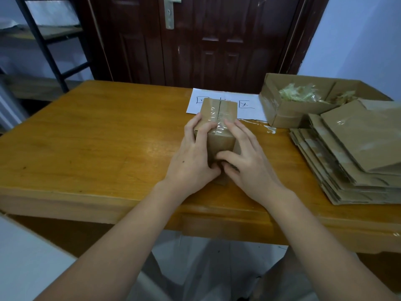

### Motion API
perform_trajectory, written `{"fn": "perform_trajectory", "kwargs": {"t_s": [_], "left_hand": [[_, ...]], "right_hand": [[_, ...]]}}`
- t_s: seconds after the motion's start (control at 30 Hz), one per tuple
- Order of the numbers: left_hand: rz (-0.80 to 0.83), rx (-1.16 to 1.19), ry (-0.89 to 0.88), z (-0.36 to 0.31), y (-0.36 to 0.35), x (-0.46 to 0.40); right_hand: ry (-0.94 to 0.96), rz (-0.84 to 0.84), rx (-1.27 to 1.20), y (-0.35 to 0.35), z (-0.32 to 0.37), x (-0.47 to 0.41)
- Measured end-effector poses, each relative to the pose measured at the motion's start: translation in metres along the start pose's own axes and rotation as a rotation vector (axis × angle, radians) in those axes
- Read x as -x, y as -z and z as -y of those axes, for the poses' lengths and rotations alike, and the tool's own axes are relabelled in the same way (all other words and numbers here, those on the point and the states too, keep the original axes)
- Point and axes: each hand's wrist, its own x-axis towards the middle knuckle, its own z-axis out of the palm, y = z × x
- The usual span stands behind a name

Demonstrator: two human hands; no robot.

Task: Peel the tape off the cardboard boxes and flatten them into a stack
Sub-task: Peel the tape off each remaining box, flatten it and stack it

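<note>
Both hands on the small taped box (218, 124) w/ it right btwn my palms on the table (97, 135). Left hand (193, 157) fingers curl over its left top edge, thumb at the near end. Right hand (247, 161) fingers lie across the clear tape (221, 121), thumb tucked low by my left thumb. Flattened stack (351, 157) well off right of my right fingers; open box of tape scraps (301, 98) beyond it.

Matt brown cardboard box (219, 124) under glossy clear tape (219, 120); glossy varnished wooden table (97, 135).
</note>
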Motion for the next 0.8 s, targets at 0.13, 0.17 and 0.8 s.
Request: {"fn": "perform_trajectory", "kwargs": {"t_s": [0.13,0.17,0.8], "left_hand": [[0.033,0.018,-0.007,0.007,0.004,-0.001],[0.041,0.020,-0.003,0.008,0.005,-0.001],[0.087,0.067,-0.008,0.007,0.014,-0.002]], "right_hand": [[0.028,-0.024,0.025,-0.002,0.002,-0.004],[0.031,-0.023,0.035,-0.002,0.002,-0.004],[-0.070,0.018,0.027,-0.002,0.014,-0.006]]}}
